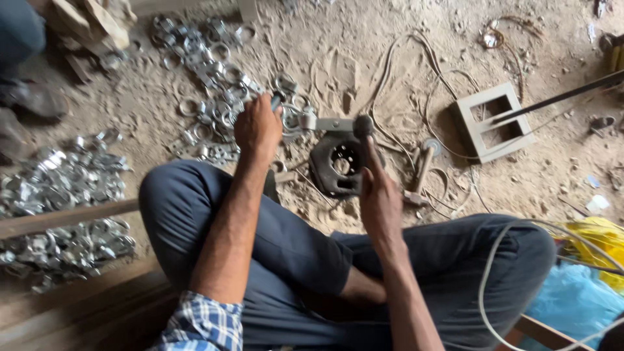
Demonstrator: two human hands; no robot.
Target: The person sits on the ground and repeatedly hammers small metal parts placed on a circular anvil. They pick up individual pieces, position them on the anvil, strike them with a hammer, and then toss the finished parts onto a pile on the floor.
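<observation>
Nearest: checked shirt cuff point(203, 323), lower edge of view, w/ dark blue trousers point(286, 260), legs crossed, person seated on sandy ground point(364, 39).

L hand point(257, 128): fingers closed round a tool handle point(276, 101), only its blue-grey tip showing above the fist. Rest of tool hidden.

R hand point(379, 195): fingers wrapped round a dark round-headed hammer point(362, 125), head up, resting on/just over a flat grey metal strip point(328, 123). Contact: can't tell exactly.

Strip lies across top of a dark round metal base w/ holes point(338, 166), set on the ground between both hands, just ahead of the knees.

R of base: second hammer, wooden shaft point(421, 170), lying on sand; pale cable point(403, 78) looped round it.

L side: heaps of shiny metal ring clamps point(58, 185), split by a wooden plank point(65, 220). More clamps point(208, 58) spread beyond L hand.

Far R: grey square metal frame point(484, 123), dark rod point(559, 97) across it. Lower R: yellow & blue plastic bags point(578, 286).
</observation>
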